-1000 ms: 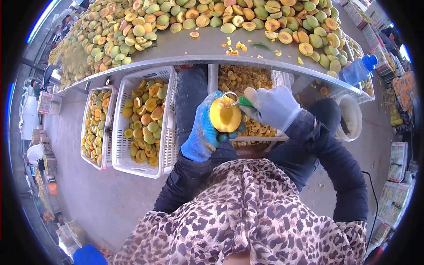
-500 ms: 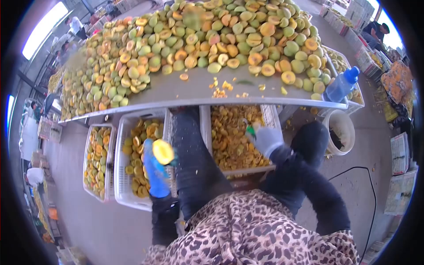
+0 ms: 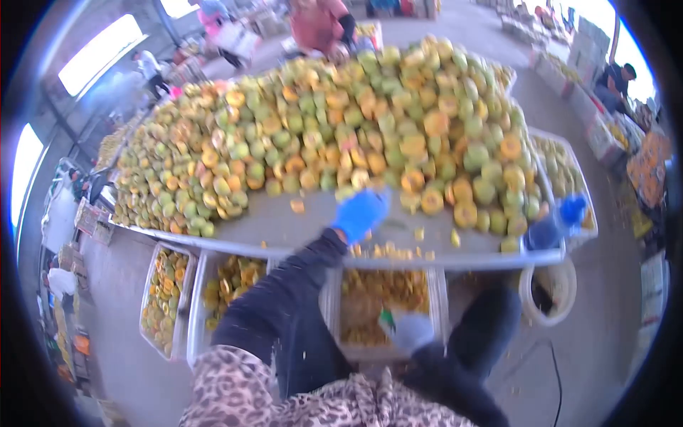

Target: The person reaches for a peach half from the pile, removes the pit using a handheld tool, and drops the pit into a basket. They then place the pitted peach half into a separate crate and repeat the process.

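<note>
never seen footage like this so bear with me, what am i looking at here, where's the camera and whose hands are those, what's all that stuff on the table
The camera sits on a person's head, looking forward and down through a wide, curved lens, so the edges bend. Both hands are that person's own, in gloves. The left hand, in a blue glove, reaches out over the grey table to the edge of a big pile of halved fruit, yellow and green. The picture is blurred, so whether it grips anything is unclear. The right hand, in a pale glove, is low over a white crate of fruit pieces and holds a green-handled tool. A blue bottle stands at the table's right end, a white bucket below.
</note>
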`<control>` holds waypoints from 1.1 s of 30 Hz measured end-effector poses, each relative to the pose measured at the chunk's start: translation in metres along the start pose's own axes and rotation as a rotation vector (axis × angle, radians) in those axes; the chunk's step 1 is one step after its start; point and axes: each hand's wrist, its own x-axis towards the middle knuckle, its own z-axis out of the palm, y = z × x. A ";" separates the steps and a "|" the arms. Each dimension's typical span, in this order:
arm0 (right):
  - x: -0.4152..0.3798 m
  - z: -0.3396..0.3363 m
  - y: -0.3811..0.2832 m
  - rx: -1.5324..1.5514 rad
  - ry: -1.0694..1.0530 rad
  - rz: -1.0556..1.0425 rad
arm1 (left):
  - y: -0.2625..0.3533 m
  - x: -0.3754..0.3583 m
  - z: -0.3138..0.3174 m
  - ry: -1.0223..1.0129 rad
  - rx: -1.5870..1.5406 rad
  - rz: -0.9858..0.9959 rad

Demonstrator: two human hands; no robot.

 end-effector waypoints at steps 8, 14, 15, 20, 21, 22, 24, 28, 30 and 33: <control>0.005 -0.019 0.017 0.062 -0.077 0.037 | 0.050 0.078 0.065 0.017 -0.245 -0.230; 0.005 -0.028 0.034 0.156 0.305 -0.068 | 0.052 0.059 0.037 -0.211 -0.497 -0.186; 0.004 -0.035 0.035 0.252 0.366 -0.065 | 0.066 0.035 0.018 -0.189 -1.385 -0.373; -0.003 -0.114 -0.002 0.697 0.515 -0.046 | 0.111 -0.047 -0.018 0.000 -2.198 -0.365; 0.000 -0.114 -0.006 0.692 0.509 -0.036 | 0.128 -0.059 -0.032 -0.003 -2.208 -0.373; 0.002 -0.115 -0.011 0.632 0.545 -0.126 | 0.148 -0.074 -0.049 0.091 -2.108 -0.263; -0.001 -0.111 -0.026 0.565 0.575 -0.216 | 0.165 -0.092 -0.071 0.186 -2.008 -0.157; -0.016 -0.100 -0.050 0.674 0.579 -0.290 | 0.170 -0.117 -0.079 0.332 -1.947 -0.259; -0.024 -0.096 -0.063 0.716 0.538 -0.292 | 0.171 -0.126 -0.078 0.455 -1.963 -0.209; -0.035 -0.097 -0.077 0.668 0.577 -0.318 | 0.185 -0.138 -0.093 0.586 -1.916 -0.284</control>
